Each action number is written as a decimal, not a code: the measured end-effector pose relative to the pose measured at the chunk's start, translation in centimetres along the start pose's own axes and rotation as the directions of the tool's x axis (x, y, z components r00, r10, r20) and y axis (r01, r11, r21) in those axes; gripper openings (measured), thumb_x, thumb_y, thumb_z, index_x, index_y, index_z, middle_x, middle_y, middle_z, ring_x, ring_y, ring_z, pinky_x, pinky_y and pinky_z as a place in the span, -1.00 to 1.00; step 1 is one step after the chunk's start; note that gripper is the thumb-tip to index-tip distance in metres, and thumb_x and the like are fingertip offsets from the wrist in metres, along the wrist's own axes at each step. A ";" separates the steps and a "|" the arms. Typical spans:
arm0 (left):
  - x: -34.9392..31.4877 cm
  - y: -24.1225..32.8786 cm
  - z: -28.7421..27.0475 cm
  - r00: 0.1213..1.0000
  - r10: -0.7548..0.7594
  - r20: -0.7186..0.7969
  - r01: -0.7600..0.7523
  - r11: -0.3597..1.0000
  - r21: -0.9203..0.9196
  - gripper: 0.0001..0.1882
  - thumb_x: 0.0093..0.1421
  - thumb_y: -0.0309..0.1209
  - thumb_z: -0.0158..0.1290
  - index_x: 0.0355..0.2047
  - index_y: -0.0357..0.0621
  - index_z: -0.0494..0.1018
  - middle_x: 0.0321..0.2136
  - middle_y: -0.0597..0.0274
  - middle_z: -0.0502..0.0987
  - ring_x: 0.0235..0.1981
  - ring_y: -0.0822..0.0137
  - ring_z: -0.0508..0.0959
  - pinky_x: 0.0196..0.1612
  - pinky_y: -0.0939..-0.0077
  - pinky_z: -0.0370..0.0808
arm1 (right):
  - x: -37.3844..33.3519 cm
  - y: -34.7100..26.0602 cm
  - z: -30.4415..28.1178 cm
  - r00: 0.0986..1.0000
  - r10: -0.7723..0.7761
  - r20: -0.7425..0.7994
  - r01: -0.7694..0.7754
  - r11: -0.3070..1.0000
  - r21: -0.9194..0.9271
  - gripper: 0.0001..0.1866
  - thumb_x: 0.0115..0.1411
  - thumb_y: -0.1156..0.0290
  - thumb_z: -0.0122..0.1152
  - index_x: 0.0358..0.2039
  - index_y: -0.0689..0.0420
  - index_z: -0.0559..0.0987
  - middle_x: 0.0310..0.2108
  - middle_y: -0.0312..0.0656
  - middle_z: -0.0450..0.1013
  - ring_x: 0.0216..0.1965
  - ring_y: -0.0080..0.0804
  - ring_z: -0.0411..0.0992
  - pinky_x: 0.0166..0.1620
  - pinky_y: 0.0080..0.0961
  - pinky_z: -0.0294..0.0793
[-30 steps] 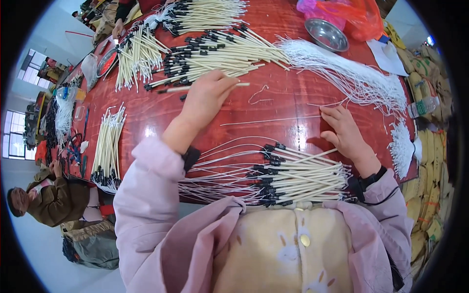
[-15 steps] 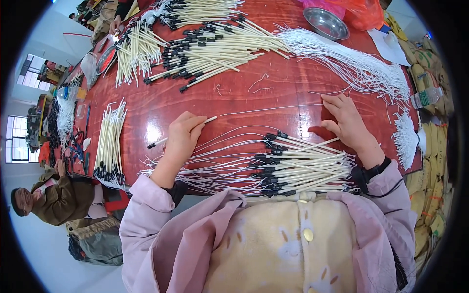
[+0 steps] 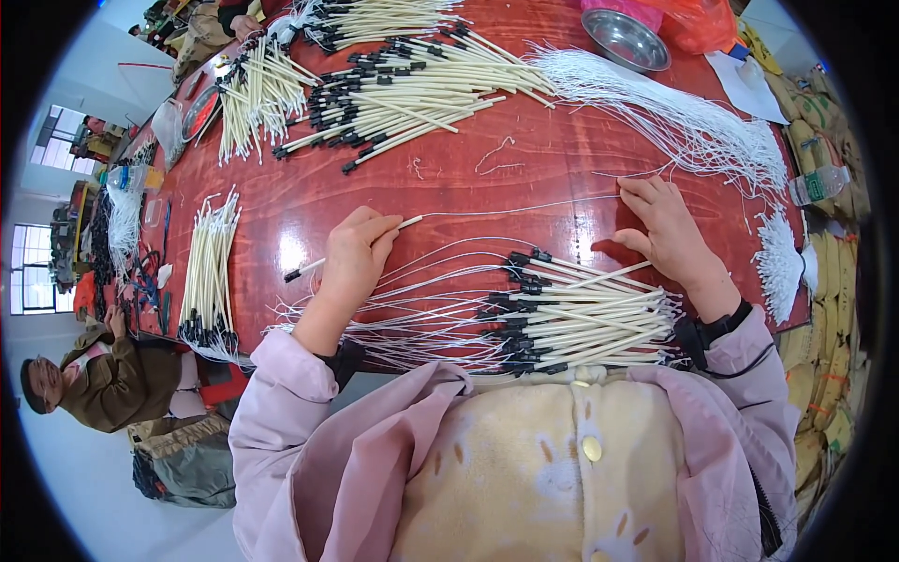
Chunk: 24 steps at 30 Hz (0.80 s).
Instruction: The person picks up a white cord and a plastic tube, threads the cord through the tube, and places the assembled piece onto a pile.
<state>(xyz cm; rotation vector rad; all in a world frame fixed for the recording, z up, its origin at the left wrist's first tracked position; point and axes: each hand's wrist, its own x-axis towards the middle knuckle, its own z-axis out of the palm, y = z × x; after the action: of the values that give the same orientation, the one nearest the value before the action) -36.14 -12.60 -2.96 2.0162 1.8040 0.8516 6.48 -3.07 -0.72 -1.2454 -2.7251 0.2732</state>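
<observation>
Over the red table (image 3: 562, 169), the left hand (image 3: 363, 245) pinches a tube (image 3: 410, 222), tip at the string (image 3: 520, 212). The right hand (image 3: 665, 229) has thumb apart; string grip, I cannot tell. Straight alignment seems best.

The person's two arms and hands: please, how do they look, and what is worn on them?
The left hand and right hand wear no gloves. Both sleeves are pale pink. A black band shows between each hand and sleeve, and a thin dark cord crosses the right sleeve.
</observation>
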 end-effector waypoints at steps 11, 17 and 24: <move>0.0 -0.2 0.0 1.000 0.023 -0.021 -0.023 1.000 0.019 -0.83 0.16 -0.56 0.22 -0.21 -0.25 0.67 -0.40 0.03 0.58 -0.37 0.01 0.60 -0.28 0.24 0.51 | 0.0 -0.6 -0.1 1.000 0.011 0.002 -0.011 1.000 -0.009 -0.28 0.11 0.07 0.37 0.12 0.39 0.51 0.24 -0.02 0.37 0.21 -0.04 0.29 0.29 -0.17 0.23; 0.1 0.0 0.2 0.999 0.043 -0.009 -0.042 0.997 0.065 -0.82 0.15 -0.55 0.21 -0.22 -0.19 0.68 -0.39 0.06 0.58 -0.34 0.02 0.61 -0.27 0.22 0.53 | 0.0 -0.7 -0.3 1.000 0.017 0.023 -0.016 0.999 -0.033 -0.25 0.09 0.04 0.38 0.12 0.40 0.51 0.25 0.00 0.36 0.22 -0.03 0.29 0.30 -0.17 0.23; 3.2 2.8 3.4 0.955 0.255 0.150 -0.289 0.915 0.283 -0.90 0.17 -0.48 0.16 -0.30 -0.13 0.63 -0.35 0.08 0.57 -0.26 0.07 0.62 -0.23 0.21 0.57 | -0.2 -3.2 -0.6 0.991 0.085 0.107 -0.065 0.981 -0.181 -0.11 0.08 -0.06 0.35 0.16 0.49 0.42 0.30 0.04 0.28 0.25 0.02 0.23 0.33 -0.16 0.20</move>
<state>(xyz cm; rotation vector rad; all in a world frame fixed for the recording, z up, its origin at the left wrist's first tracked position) -31.74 -9.46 -3.23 2.5001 1.7008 0.5421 4.36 -5.21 0.57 -1.4221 -2.8571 0.1140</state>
